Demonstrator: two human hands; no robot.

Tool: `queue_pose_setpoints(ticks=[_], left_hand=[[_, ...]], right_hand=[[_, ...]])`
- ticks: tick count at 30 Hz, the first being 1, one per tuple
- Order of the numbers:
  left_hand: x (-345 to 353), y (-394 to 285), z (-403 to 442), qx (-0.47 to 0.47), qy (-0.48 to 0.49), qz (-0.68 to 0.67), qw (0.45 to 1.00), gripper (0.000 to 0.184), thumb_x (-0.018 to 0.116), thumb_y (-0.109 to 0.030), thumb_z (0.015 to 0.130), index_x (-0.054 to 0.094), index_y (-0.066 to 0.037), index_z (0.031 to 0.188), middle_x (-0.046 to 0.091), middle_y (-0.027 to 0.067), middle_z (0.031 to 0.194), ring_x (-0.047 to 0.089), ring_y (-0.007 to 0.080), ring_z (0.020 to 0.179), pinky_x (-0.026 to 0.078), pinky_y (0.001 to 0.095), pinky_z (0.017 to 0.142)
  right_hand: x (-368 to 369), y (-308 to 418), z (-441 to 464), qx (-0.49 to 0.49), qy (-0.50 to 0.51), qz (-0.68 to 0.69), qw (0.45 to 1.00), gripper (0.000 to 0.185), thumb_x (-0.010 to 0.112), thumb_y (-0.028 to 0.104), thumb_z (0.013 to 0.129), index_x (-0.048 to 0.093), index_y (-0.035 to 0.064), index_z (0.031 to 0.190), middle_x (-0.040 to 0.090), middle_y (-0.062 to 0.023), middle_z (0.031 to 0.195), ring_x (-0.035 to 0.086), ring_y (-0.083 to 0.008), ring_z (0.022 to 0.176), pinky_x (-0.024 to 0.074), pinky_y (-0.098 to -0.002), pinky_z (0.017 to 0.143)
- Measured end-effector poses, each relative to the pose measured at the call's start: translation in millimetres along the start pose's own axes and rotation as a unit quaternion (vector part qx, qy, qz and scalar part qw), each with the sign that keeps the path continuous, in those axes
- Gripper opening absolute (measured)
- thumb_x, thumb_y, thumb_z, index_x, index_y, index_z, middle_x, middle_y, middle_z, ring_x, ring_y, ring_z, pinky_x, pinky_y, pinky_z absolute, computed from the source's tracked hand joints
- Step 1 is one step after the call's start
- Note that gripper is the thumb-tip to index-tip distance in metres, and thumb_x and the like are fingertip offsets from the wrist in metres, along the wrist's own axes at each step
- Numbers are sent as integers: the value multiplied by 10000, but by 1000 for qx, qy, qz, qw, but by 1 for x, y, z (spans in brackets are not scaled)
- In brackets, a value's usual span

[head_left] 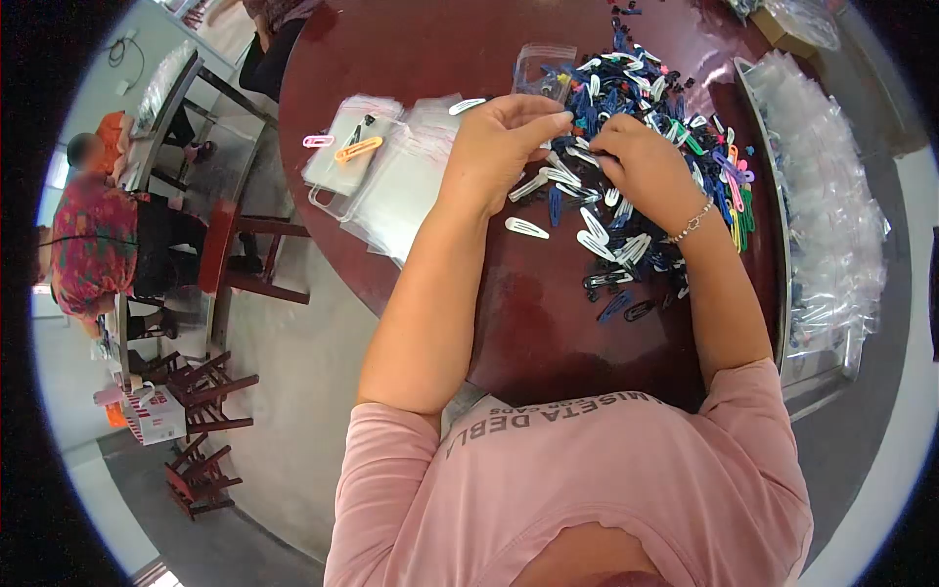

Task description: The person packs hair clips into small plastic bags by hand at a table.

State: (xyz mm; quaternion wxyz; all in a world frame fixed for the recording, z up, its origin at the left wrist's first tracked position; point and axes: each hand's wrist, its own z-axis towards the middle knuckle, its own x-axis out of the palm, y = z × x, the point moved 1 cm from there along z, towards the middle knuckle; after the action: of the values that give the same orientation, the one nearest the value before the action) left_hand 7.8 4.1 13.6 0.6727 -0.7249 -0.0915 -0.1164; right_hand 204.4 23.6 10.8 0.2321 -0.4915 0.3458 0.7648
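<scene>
A heap of hair clips (626, 245), white, dark blue and black, lies on the dark red table (548, 313). Over the heap's left edge is my left hand (504, 142), its thumb and fingers curled together; a white clip (467, 106) shows beside its knuckles. My right hand (641, 161) reaches into the heap with fingers bent and their tips close together; what they hold, if anything, is too small to name. Left of my left hand lie clear plastic bags (401, 186), with a pink clip (318, 141) and an orange clip (358, 149) on top.
Another clear bag (544, 67) lies behind my left hand. At the right, a metal-edged tray (782, 293) holds many filled plastic bags (831, 205). Coloured clips (734, 181) lie near it. A person (98, 235) sits at another table at the far left; wooden stools (201, 470) stand below.
</scene>
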Motion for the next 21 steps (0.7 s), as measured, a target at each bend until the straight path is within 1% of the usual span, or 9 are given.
queue_pose_setpoints(ticks=[5,8,10,11,13,16,19,20,21], left_hand=[[1,1,0,3,-6,18,1000,307,749,-169,798,645,15,1021,689,78,932,634,118,814,473,226,670],[1,2,0,0,-1,7,1000,333,752,-178,797,637,22,1036,688,80,945,637,121,822,474,228,672],[0,4,2,-1,1,13,1000,342,753,-179,796,633,25,1043,687,83,948,639,123,824,475,229,672],[-1,5,3,-2,3,18,1000,352,754,-180,796,630,28,1050,687,85,952,640,125,826,476,229,673],[0,5,3,-3,1,26,1000,352,754,-178,795,630,31,1049,687,85,948,640,124,828,475,229,671],[0,4,2,-2,-2,33,999,351,754,-176,794,631,32,1049,687,85,944,636,118,822,475,227,668],[-1,5,3,2,1,28,1000,345,753,-172,794,635,30,1047,687,84,941,628,111,803,475,225,663],[-1,5,3,3,4,24,1000,341,752,-170,794,637,30,1045,687,82,940,623,108,791,475,223,660],[-1,4,3,4,5,24,1000,341,752,-170,794,637,30,1045,687,82,940,623,108,791,475,223,660]], right_hand=[[3,-4,0,-7,-37,-29,999,149,634,58,777,636,38,925,609,-112,894,610,-323,812,495,-401,723],[2,-8,2,17,-63,-28,997,139,641,55,776,632,36,914,629,-112,855,618,-314,777,494,-390,693],[-1,-14,4,41,-95,33,994,138,667,69,774,629,24,898,642,-109,819,623,-274,724,489,-356,651],[-1,-16,4,41,-95,33,994,138,667,69,774,629,24,898,642,-109,819,623,-274,724,489,-356,651],[0,-19,3,96,-70,80,990,159,699,91,766,640,22,896,648,-102,782,616,-225,674,480,-323,620],[4,-14,3,105,-65,100,987,200,715,107,758,660,23,932,652,-92,780,605,-198,649,479,-308,609],[3,-10,2,115,-45,60,991,254,722,136,756,670,17,974,659,-106,791,619,-236,664,489,-330,626],[3,-10,2,115,-46,60,991,254,722,136,756,670,17,974,659,-106,791,619,-236,664,489,-330,626],[4,-9,1,89,-49,34,994,273,720,156,762,671,14,989,655,-114,814,624,-257,701,493,-346,649]])
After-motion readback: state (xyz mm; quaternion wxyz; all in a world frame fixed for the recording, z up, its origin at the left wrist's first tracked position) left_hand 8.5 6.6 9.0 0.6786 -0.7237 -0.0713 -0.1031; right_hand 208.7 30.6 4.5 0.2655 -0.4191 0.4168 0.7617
